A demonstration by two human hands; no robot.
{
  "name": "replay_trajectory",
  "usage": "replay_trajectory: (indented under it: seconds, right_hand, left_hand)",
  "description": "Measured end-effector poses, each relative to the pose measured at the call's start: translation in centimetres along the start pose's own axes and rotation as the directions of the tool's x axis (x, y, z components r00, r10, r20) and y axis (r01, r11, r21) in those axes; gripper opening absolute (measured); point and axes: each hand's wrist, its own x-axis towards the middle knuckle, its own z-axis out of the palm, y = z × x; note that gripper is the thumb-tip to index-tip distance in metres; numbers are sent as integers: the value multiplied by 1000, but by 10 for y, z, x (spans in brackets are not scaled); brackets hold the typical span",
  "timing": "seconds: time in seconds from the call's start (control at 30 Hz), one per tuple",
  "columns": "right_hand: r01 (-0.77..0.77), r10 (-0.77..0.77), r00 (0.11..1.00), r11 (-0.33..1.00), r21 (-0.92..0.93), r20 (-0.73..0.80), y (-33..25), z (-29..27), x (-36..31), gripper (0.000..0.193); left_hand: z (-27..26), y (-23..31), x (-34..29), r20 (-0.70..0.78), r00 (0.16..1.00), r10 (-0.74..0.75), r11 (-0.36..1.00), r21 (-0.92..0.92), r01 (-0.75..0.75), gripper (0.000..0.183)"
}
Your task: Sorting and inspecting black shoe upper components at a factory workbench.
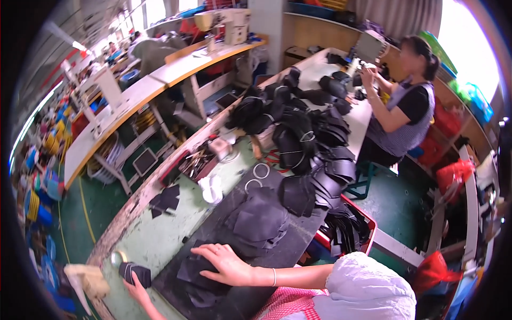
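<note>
At the table's near left edge, my left hand (137, 290) has its fingers round a small black bundle (140, 274) with a thin pale line across it. My right hand (226, 263) is open, fingers spread, over loose black fabric pieces (200, 285) on a dark board (176, 266); whether it presses on them I cannot tell. Beyond it lies a heap of black cut pieces (260, 216). Two pale rings (261, 170) lie at the board's far end. A roll of tape (117, 258) sits beside my left hand.
Tied black bundles (290, 133) pile up at the table's far end. A tray of tools (198, 164) and a white crumpled item (211, 189) lie left of the board. A red crate (370, 226) stands at the right. A co-worker (402, 101) sits at a machine (370, 48).
</note>
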Motion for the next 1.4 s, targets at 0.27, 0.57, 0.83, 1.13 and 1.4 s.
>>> replay_trajectory:
  seconds: [0.27,0.57,0.83,1.13,1.4]
  right_hand:
    - [47,-60,997,965,257,45,13,-11,8,14]
    - [27,62,984,876,481,-168,-7,-28,40,28]
    - [39,19,975,967,253,-223,11,-82,45,23]
    - [-9,-18,948,997,-83,-319,38,-119,31,15]
    - [152,-169,986,851,502,-13,65,-164,2,11]
  left_hand:
    - [-3,15,4,50,998,-38,686,-725,63,74]
    - [-70,237,-156,508,775,376,134,-857,497,66]
    - [-46,296,-198,591,719,367,165,-802,575,67]
    - [-19,324,-235,478,742,471,267,-878,396,80]
    - [-40,329,-244,627,576,524,349,-775,527,74]
